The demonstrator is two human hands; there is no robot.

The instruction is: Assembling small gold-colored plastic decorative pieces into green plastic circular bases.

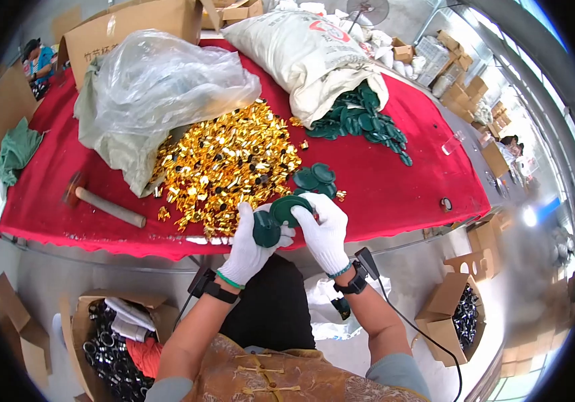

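In white knit gloves, both my hands meet over the table's front edge. My left hand [244, 249] is closed around a dark green lid-like disc [266, 230] with its face tilted upward. A second green round disc [289, 210] is pinched in my right hand [326, 231], partly overlapping the first. Just beyond them, several more green discs [315, 179] lie loosely stacked on the red cloth. Left of these spreads a heap of small shiny gold pieces [223, 161], with black bits among them.
A white woven sack [301, 53] spills green discs at the back. Clear plastic sheeting [166, 84] covers a bag beside the gold heap. A hammer [109, 206] lies on the red cloth [428, 194]. Boxes of black parts [109, 348] flank me below. A person [38, 63] is at far left.
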